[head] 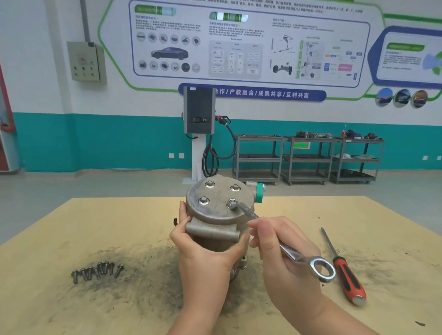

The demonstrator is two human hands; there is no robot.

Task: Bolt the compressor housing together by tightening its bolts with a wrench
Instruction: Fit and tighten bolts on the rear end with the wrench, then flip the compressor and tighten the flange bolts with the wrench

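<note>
The grey metal compressor housing [218,213] stands upright on the wooden table [366,228], its round top cover carrying several bolts. A silver combination wrench [291,252] has its open end on the near right bolt [232,203], and its ring end points toward me. My right hand [284,254] grips the wrench shaft. My left hand [202,246] wraps round the near side of the housing and holds it steady. The lower part of the housing is hidden behind my hands.
Several loose bolts [97,272] lie on the table at the near left. A screwdriver with a red and black handle [344,272] lies to the right of the wrench. A dark grease stain spreads around the housing. Grey carts and a charging post stand by the far wall.
</note>
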